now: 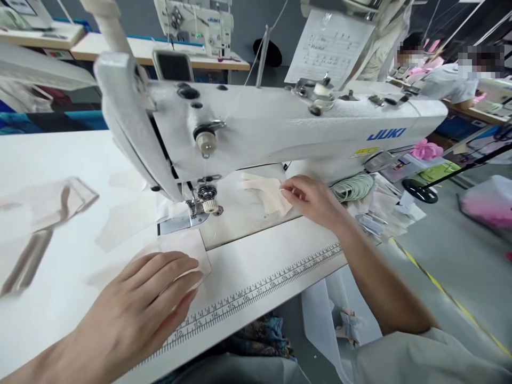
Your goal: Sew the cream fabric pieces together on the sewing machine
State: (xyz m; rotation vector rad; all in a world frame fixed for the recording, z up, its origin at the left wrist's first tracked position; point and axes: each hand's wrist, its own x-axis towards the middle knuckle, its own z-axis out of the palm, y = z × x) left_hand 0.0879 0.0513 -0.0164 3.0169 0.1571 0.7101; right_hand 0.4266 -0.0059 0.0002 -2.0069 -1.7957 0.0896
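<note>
My left hand [148, 298] lies with its fingers stretched out over a pale fabric panel [190, 245] at the front of the needle plate. Under the arm of the white sewing machine [256, 128], my right hand [314, 200] pinches the edge of a cream fabric piece [268, 194] between thumb and forefinger. Between the two hands is the presser foot [196, 212], with a pale cloth close to its left side. More thin cut pieces [124, 224] spread on the table left of the needle, partly blurred.
Folded pale fabric [44, 213] lies at the table's left. A printed ruler [256, 290] runs along the front edge. Right of the machine sit a coil of pale green cord [354, 186] and stacked pieces [388, 208]. A white bin [320, 314] stands below. Co-workers [452, 80] sit behind.
</note>
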